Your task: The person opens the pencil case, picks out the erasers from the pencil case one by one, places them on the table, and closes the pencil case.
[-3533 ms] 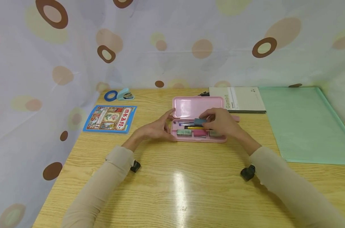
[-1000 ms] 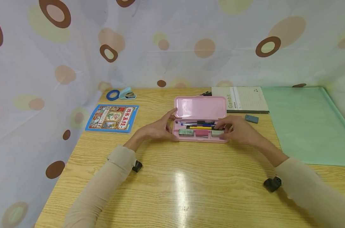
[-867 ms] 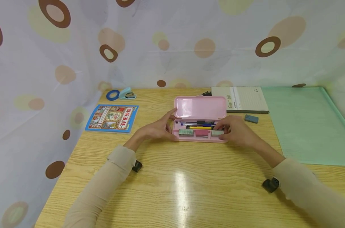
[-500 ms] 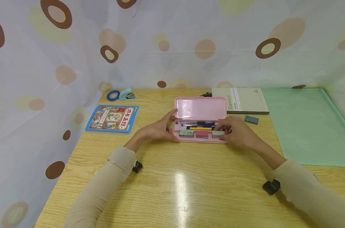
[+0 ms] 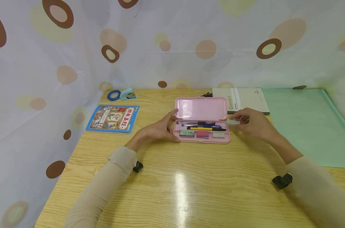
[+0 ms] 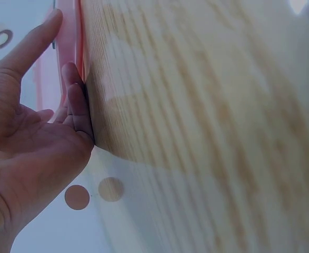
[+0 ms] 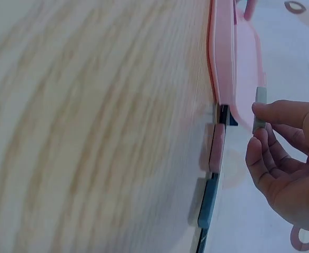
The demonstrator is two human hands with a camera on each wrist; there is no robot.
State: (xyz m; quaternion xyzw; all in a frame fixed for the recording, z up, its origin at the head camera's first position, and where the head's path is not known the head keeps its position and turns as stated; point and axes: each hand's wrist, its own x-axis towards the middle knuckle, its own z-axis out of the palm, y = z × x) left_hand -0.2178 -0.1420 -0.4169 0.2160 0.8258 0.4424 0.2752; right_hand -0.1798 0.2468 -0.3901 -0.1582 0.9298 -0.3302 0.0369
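The pink pencil case [image 5: 228, 140] lies with its lid raised on the wooden table. My left hand [image 5: 158, 129] holds its left end, thumb by the front corner and a finger at the lid. Just off its right end, my right hand [image 5: 256, 125] pinches a pale grey-green eraser [image 7: 261, 95], lifted clear of the table. Inside the case are several pens [image 5: 200, 125], a green marbled eraser [image 5: 187, 133], a pink eraser [image 5: 202, 134] and a pale eraser [image 5: 218, 135]. In the right wrist view another pink eraser [image 7: 216, 148] and a blue eraser [image 7: 208, 203] lie on the table.
Behind the right hand lies a notebook [image 5: 246, 98], beside a green translucent mat or folder [image 5: 309, 126]. A blue-edged booklet [image 5: 113, 118], a blue tape roll [image 5: 113, 95] and a light blue stapler [image 5: 128, 94] are at the left. A patterned curtain hangs behind.
Earlier my right hand set the blue eraser down on the table right of the case. It then reached into the case and has now come out rightward with the pale eraser. My left hand stayed put.
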